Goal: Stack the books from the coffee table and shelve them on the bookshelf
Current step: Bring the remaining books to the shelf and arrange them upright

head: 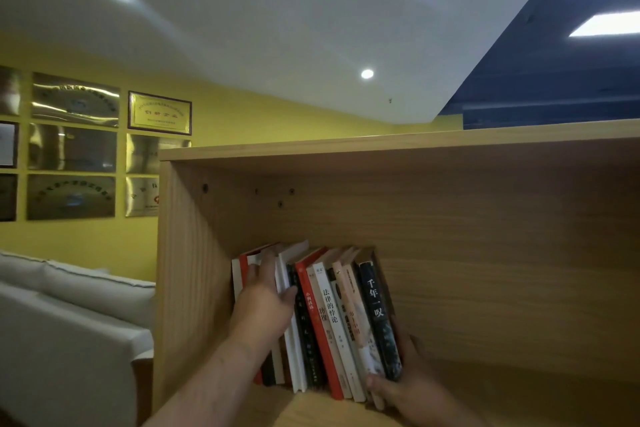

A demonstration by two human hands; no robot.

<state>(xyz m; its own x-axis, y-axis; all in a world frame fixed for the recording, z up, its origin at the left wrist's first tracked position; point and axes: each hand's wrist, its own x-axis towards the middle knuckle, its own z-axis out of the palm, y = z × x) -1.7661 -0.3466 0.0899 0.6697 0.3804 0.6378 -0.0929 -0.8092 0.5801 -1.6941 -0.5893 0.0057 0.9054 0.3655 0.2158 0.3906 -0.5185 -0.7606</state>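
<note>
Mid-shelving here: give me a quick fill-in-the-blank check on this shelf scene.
1. The books stand in a ___ bookshelf.
2. The right hand holds the row's ___ end, by the black book.
3. The left hand rests on the row's ___ end.
4. The wall beside the bookshelf is ___.
Missing words: wooden; right; left; yellow.

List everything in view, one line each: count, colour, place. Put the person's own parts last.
books: about ten, red, white, black and pale spines, leaning in a row on the shelf
bookshelf: one, light wood, centre and right
plaques: several, mostly gold, yellow wall, left
sofa: one, white, lower left
ceiling lights: three round, one rectangular, white, overhead
left grip: one, bare, pressing the row's left end
right grip: one, bare, holding the row's right end
</note>
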